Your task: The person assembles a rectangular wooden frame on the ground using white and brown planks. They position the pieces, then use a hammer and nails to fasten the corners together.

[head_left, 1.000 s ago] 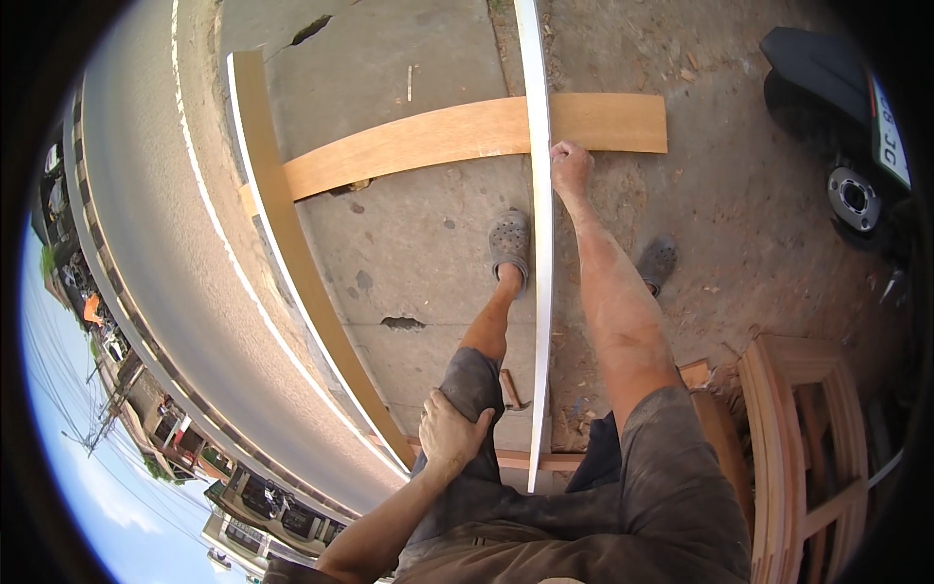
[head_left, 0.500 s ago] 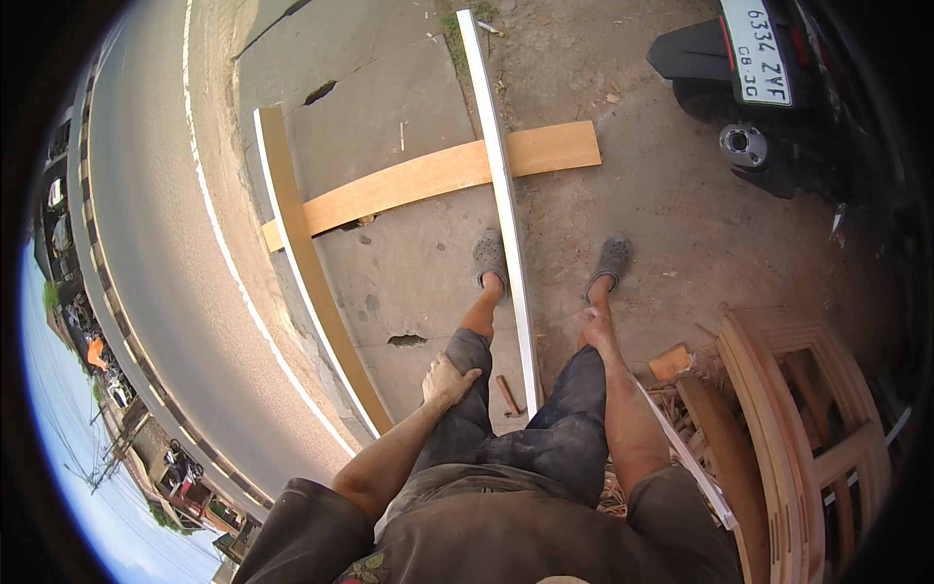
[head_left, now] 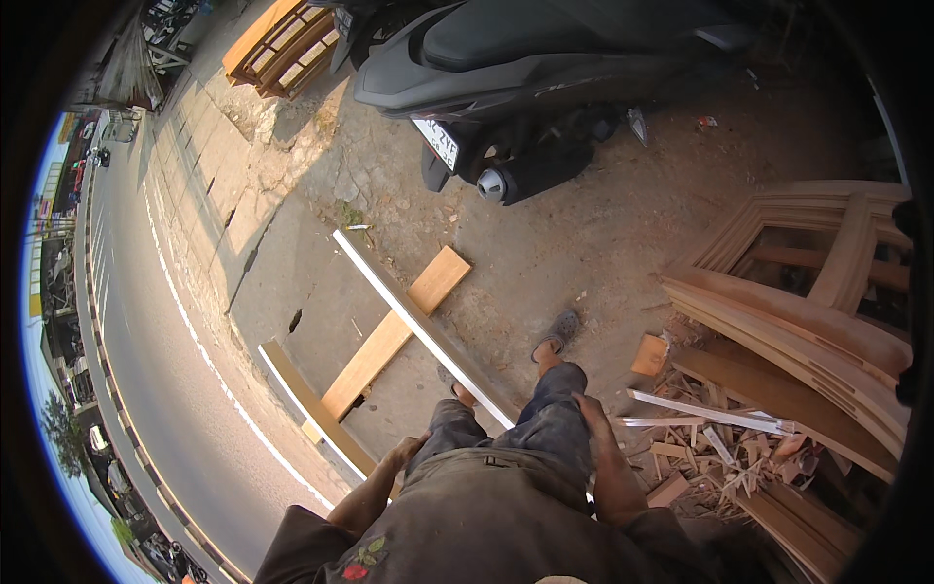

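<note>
My left hand (head_left: 412,449) rests on the outer side of my left thigh and holds nothing. On the outer side of my right thigh lies my right hand (head_left: 592,414), empty too; its fingers show only in part. Between my legs runs a long board with a white edge (head_left: 418,326), partly hiding my left foot. It crosses over a flat wooden plank (head_left: 370,355) on the ground. A second white-edged board (head_left: 311,399) lies across the plank's other end, to the left of my left leg.
A dark motorbike (head_left: 525,97) is parked ahead. To the right stand wooden frames (head_left: 808,311), beside white strips (head_left: 710,409) and a heap of wood offcuts (head_left: 730,467). The road (head_left: 175,370) runs along the left. Slatted wooden frames (head_left: 282,49) stand farther off.
The view has swung to the right, bringing in more of the motorbike and offcuts. My right hand has come up from my lower leg to my thigh; my left has slid back from the knee.
</note>
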Demonstrator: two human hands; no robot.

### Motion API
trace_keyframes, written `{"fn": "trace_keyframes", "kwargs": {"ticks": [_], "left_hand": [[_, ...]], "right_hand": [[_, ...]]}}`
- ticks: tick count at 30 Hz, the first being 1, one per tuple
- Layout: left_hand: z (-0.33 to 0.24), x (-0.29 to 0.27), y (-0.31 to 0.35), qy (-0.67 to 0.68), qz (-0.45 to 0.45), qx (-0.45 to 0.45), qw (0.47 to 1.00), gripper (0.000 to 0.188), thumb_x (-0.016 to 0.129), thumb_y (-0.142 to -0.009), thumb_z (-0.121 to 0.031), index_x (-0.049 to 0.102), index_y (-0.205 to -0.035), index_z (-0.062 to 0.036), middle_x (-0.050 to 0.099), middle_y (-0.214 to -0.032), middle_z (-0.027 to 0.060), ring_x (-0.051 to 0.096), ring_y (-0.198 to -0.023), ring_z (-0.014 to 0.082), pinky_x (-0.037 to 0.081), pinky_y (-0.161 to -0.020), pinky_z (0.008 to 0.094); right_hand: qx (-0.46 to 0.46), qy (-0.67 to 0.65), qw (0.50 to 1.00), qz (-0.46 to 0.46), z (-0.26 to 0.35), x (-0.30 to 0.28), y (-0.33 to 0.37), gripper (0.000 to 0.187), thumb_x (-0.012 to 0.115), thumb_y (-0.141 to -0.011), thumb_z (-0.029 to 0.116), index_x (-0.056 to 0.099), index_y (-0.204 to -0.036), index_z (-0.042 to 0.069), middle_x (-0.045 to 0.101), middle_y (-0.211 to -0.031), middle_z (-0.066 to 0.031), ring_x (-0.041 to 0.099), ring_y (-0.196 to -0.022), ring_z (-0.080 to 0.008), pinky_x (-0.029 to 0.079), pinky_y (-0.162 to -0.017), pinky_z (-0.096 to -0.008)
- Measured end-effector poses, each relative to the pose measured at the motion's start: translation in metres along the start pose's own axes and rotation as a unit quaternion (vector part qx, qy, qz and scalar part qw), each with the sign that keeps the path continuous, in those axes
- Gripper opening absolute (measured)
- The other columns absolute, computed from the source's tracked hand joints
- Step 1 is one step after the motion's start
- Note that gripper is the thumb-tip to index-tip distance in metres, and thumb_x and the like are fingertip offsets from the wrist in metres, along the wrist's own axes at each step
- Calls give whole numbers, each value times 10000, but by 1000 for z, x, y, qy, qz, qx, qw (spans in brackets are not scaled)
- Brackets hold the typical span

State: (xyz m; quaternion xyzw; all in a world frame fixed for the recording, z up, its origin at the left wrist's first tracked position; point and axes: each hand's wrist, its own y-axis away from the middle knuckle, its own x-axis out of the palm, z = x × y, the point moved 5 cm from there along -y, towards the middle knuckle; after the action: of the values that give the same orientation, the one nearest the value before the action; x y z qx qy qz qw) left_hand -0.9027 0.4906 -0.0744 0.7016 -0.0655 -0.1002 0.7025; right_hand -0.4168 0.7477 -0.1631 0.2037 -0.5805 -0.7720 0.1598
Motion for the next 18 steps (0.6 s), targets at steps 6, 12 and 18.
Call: {"fn": "trace_keyframes", "kwargs": {"ticks": [6,12,18], "left_hand": [[-238,-20,45,92,-9,181,979,688,704,-1012,-595,705,-1336,11,744,-1196,105,675,-1039,211,546,-857,391],[-417,-23,62,-48,-55,269,960,701,642,-1046,-599,636,-1461,-33,703,-1260,104,649,-1127,226,527,-951,395],[-473,-16,25,-169,60,444,878,756,681,-1016,-582,578,-1537,-44,633,-1477,160,603,-1331,278,443,-1151,420]], "right_hand": [[-63,-13,995,70,18,-90,31,511,734,-972,483,775,-1129,-1,740,-961,-75,664,-848,-168,535,-776,-369],[-19,-233,972,-30,17,-182,55,553,713,-995,530,653,-1255,46,707,-1139,-94,700,-988,-258,578,-860,-477],[27,-292,954,-54,-12,-181,32,476,718,-1011,473,691,-1150,18,745,-1049,-116,730,-862,-249,605,-758,-455]]}}
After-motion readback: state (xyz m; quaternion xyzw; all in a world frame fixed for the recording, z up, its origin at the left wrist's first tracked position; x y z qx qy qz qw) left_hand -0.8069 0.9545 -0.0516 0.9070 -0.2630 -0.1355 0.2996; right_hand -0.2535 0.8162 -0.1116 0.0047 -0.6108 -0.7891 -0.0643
